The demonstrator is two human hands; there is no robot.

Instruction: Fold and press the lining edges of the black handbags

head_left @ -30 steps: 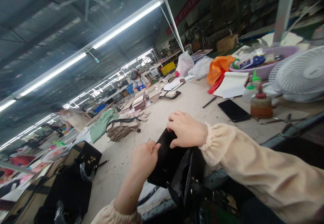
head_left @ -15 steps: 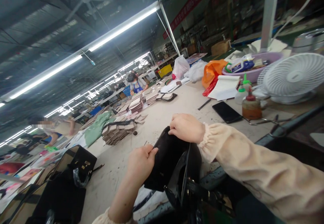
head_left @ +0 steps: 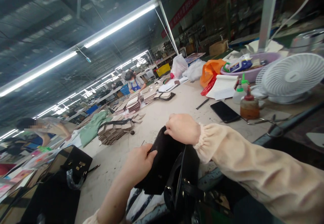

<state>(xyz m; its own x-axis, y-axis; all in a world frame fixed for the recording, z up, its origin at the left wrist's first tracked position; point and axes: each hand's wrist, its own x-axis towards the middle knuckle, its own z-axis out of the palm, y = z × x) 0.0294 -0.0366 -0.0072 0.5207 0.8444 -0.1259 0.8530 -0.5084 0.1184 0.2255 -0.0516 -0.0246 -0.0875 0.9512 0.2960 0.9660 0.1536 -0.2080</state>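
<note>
A black handbag (head_left: 167, 161) lies at the near edge of the work table, its flap raised toward the far side. My left hand (head_left: 140, 163) is closed on the left edge of that flap, thumb on top. Gripping the upper edge of the flap, my right hand (head_left: 182, 129) has its fingers curled over the rim. The bag's handle and metal rings (head_left: 186, 185) hang toward me over the edge. The lower part of the bag is dark and hard to make out.
Other black bags (head_left: 63, 180) stand at left. Stacked brown pieces (head_left: 115, 131) and a green cloth (head_left: 93, 126) lie beyond. At right are a phone (head_left: 224, 111), a glue bottle (head_left: 249, 106), scissors (head_left: 274, 126) and a white fan (head_left: 293, 75). Co-workers (head_left: 135, 82) work farther back.
Both hands keep their hold on the flap, which has shifted slightly left and opened a little more. The view has turned slightly; a co-worker at left leans differently.
</note>
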